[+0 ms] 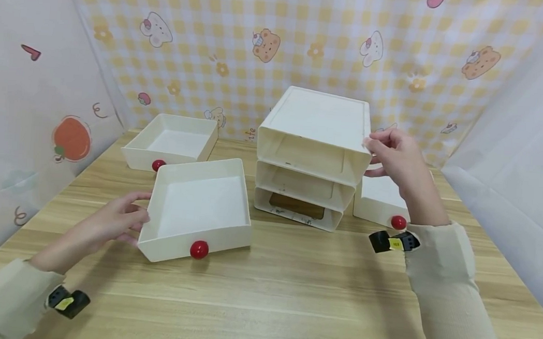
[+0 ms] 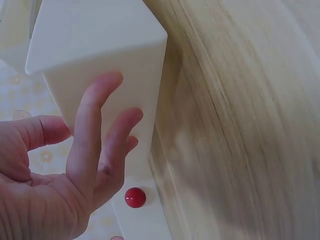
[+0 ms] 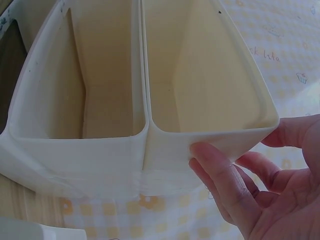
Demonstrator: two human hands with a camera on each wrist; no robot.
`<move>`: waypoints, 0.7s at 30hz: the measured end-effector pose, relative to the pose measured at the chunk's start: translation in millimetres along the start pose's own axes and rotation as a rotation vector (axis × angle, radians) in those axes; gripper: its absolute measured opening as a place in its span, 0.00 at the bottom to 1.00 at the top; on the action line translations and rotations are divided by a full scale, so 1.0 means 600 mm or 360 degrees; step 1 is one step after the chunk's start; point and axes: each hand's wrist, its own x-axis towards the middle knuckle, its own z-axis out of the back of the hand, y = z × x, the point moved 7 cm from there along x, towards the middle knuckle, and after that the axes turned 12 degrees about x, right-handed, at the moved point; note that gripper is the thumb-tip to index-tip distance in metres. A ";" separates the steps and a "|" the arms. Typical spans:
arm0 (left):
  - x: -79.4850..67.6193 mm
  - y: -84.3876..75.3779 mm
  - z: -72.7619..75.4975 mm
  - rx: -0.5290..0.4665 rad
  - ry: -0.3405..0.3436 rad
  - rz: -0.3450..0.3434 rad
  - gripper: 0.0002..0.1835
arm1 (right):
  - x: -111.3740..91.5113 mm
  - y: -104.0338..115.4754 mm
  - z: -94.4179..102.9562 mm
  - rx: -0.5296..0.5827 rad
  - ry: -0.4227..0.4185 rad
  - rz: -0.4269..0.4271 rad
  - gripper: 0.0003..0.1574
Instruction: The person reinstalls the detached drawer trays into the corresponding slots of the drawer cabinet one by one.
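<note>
A white three-tier cabinet (image 1: 321, 115) stands with its bays open at the front and its drawers out. My right hand (image 1: 396, 154) rests at its upper right front corner. In the right wrist view the fingers (image 3: 215, 165) of this hand touch the side wall, and the thumb lies at the top edge. Left of the cabinet lies a white drawer (image 1: 201, 206) with a red round knob (image 1: 199, 249). My left hand (image 1: 116, 219) is at this drawer's left wall; in the left wrist view its fingers (image 2: 87, 130) lie loosely bent against the wall, with the thumb near the edge.
Another white drawer (image 1: 180, 133) with a red knob sits at the back left. A third drawer (image 1: 381, 202) stands right of the cabinet, partly behind my right hand. All are on a wooden table (image 1: 263, 304), with a yellow checked cloth (image 1: 307, 37) hanging behind.
</note>
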 end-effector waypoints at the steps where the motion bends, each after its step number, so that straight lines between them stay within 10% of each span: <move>1: -0.002 0.000 0.002 0.0014 -0.0003 0.0000 0.33 | 0.000 0.000 0.000 -0.0009 -0.0006 0.0003 0.19; 21: -0.056 -0.019 0.000 0.0025 0.0033 -0.0108 0.31 | 0.001 -0.002 0.001 0.0031 -0.0001 0.0001 0.18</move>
